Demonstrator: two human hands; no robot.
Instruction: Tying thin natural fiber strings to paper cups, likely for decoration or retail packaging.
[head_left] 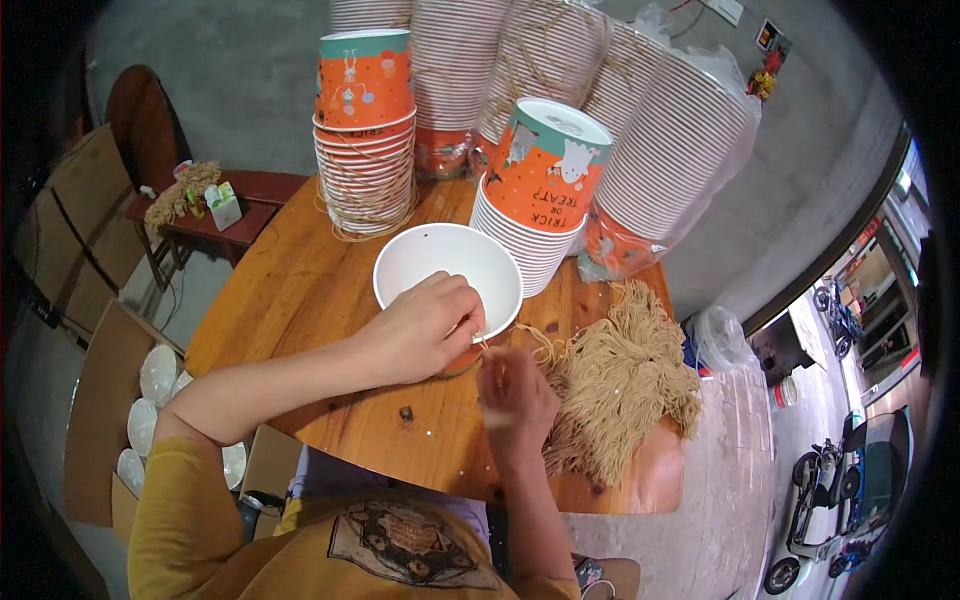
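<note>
A white-lined paper bucket (410,255) lies tilted on the wooden table, its open mouth toward me. My left hand (425,325) reaches over its near rim, fingers closed in a pinch on a thin beige cord (480,338) at the rim. Just right of it, my right hand (520,400) is closed, its fingertips smeared by motion, with the cord running to them. A large bundle of beige cords (630,385) lies beside my right hand. Behind the bucket stands a short upside-down stack of orange printed buckets (545,180).
Another bucket stack (365,130) has cords hanging around it. Tall plastic-wrapped bucket stacks (660,130) line the table's back. A cardboard box (100,440) with white buckets stands at lower left. A dark red bench (225,235) holds more cords and a tissue pack.
</note>
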